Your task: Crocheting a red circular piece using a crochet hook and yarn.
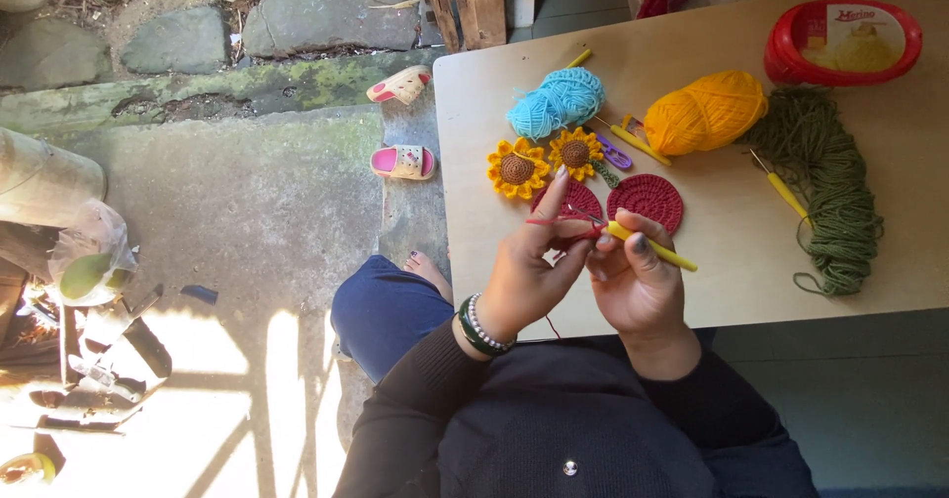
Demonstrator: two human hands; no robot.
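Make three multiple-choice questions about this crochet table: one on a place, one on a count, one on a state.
1. Where does the green yarn lie?
A. right part of the table
B. on the ground
C. in the red tub

2. How many crocheted sunflowers are on the table?
A. one
B. two
C. four

3. What does the right hand hold?
A. scissors
B. nothing
C. a yellow crochet hook

Answers:
1 A: it trails loosely below the red tub.
2 B: two lie beside the blue yarn ball.
3 C: its fingers grip the hook, while the left hand holds red yarn.

3 yarn bundles, 2 crocheted sunflowers, 2 red crocheted discs, 2 pink sandals, 1 red tub
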